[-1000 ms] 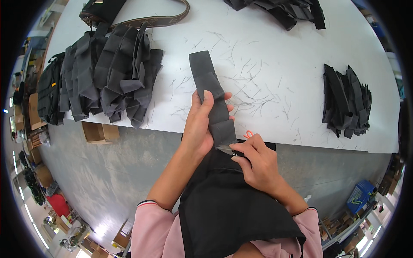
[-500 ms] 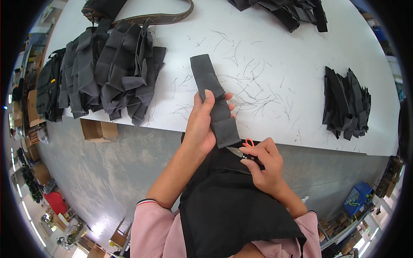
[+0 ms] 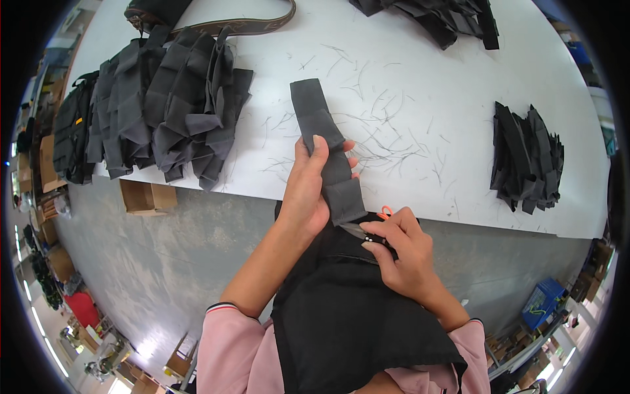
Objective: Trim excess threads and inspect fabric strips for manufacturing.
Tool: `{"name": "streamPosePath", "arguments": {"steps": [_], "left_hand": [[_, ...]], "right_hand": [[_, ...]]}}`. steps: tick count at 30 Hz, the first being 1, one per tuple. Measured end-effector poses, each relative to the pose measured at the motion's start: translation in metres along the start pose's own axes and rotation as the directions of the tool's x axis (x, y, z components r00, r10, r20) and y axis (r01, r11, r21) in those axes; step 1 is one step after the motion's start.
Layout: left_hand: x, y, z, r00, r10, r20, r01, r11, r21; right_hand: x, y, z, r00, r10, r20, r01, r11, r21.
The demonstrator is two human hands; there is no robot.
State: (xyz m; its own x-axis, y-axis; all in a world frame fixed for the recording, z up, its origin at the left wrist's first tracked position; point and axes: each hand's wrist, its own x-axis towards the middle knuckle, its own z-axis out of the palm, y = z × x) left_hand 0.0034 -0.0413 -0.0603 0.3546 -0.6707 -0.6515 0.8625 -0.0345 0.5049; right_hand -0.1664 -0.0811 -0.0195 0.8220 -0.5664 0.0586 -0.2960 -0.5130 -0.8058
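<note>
A dark grey fabric strip (image 3: 326, 121) with folds along its length is gripped in my left hand (image 3: 307, 176). My left thumb lies on top, and several fingertips show at the strip's far side. The strip slants over the front edge of the table, its near end toward me. Closed around a pair of thread snips (image 3: 369, 235) is my right hand (image 3: 405, 253). An orange loop hangs from the snips. Their pointed blades are beside the near end of the strip; whether they touch it I cannot tell.
Loose cut threads (image 3: 380, 125) lie scattered over the white table (image 3: 420, 187). Piles of dark fabric strips stand at the left (image 3: 184, 105), right (image 3: 528, 157) and far side (image 3: 453, 20). A black bag (image 3: 75, 131) is at the left edge. An open cardboard box (image 3: 148, 198) sits below the table.
My right hand with the snips has shifted slightly left, bringing the blades in closer under the strip's near end. My left hand and the strip hold nearly the same place.
</note>
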Motion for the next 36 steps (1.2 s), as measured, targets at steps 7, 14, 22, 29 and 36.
{"name": "streamPosePath", "arguments": {"steps": [7, 14, 22, 29, 36], "left_hand": [[-0.004, 0.001, 0.005, 0.999, 0.041, -0.029, -0.041, 0.999, -0.010], [-0.006, 0.000, 0.005, 0.998, 0.052, -0.045, -0.054, 0.998, -0.037], [-0.006, 0.000, 0.001, 0.998, 0.040, -0.057, -0.044, 0.997, -0.059], [-0.008, 0.001, 0.002, 0.998, 0.041, -0.049, -0.044, 0.997, -0.070], [-0.005, 0.001, -0.001, 0.998, 0.019, -0.057, -0.025, 0.994, -0.110]], "right_hand": [[0.001, -0.002, 0.008, 0.999, 0.025, 0.022, -0.023, 0.996, -0.081], [-0.004, -0.003, 0.013, 1.000, 0.027, -0.008, -0.028, 0.995, -0.100], [-0.011, 0.000, 0.013, 0.996, -0.003, -0.094, -0.006, 0.996, -0.094], [-0.008, -0.005, 0.016, 0.996, 0.046, -0.072, -0.049, 0.998, -0.043], [-0.013, 0.003, 0.010, 0.989, 0.013, -0.146, -0.021, 0.998, -0.056]]}}
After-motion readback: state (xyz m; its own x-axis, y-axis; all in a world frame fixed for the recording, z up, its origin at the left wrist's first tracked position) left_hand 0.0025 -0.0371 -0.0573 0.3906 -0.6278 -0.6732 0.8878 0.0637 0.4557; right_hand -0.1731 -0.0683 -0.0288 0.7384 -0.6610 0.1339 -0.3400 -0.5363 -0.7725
